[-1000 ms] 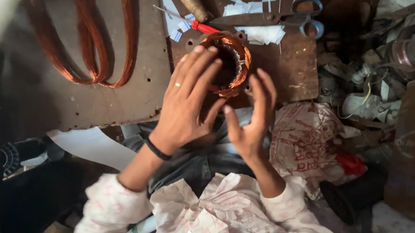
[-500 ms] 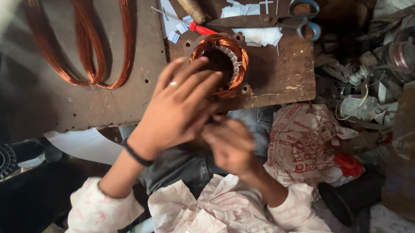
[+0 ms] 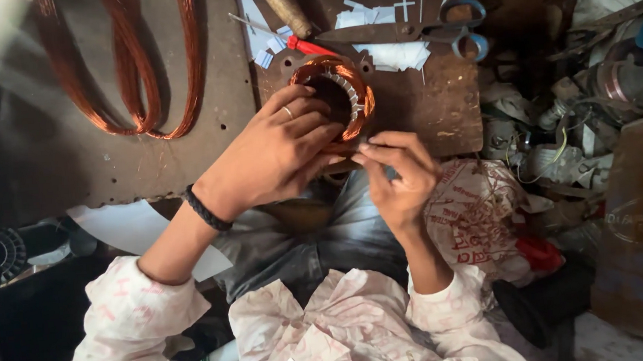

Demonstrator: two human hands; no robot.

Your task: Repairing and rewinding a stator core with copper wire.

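The stator (image 3: 334,97) is seen at the near edge of the table (image 3: 94,166), on a brown plate (image 3: 437,104). The left hand (image 3: 275,157) is laid over its left side, the fingers curled and pressing on the copper winding. The right hand (image 3: 400,179), which was open and upright one second ago, has been brought down to the near rim; its fingers are now pinched together there, but on what cannot be told. It is judged that fine work on the winding has been started. Scissors (image 3: 417,30) are left at the far edge.

left hand (image 3: 278,157) on copper-wound stator (image 3: 334,97), right hand (image 3: 400,175) pinching its edge
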